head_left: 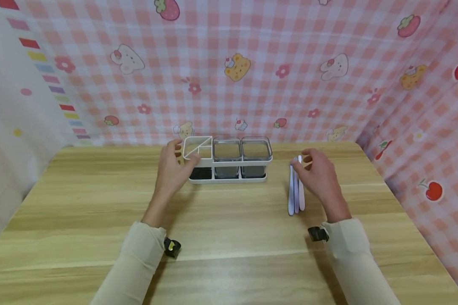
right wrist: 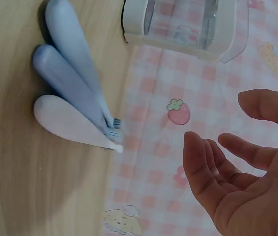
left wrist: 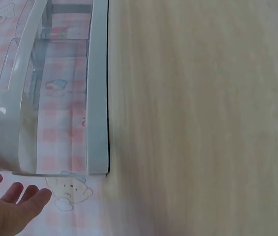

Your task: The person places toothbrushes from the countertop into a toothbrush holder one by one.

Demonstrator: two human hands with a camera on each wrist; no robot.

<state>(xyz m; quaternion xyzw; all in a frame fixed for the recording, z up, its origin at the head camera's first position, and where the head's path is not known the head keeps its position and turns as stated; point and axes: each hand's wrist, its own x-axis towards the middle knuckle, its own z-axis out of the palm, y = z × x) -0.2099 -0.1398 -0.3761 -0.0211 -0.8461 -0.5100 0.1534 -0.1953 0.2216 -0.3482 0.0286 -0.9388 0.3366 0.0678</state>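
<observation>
A white toothbrush holder (head_left: pixel 233 181) stands at the back of the table, with a divided compartment (head_left: pixel 205 162) at its left and two clear cups (head_left: pixel 227 160) beside it. My left hand (head_left: pixel 171 166) is at the holder's left end, fingers spread; in the left wrist view the fingers (left wrist: pixel 36 201) stand just off its end. Three toothbrushes lie side by side to the right of the holder: a light blue one (right wrist: pixel 72 42), a purple-blue one (right wrist: pixel 67 78) and a white one (right wrist: pixel 67 120). Above them hovers my right hand (head_left: pixel 320 173), thumb and fingers apart, holding nothing.
The wood-grain table (head_left: pixel 229 254) runs back to a pink checked cloth (head_left: pixel 213 97) hanging behind the holder. More checked cloth hangs at the right, and a white dotted one (head_left: pixel 15 106) at the left. Both wrists wear small black devices (head_left: pixel 318 234).
</observation>
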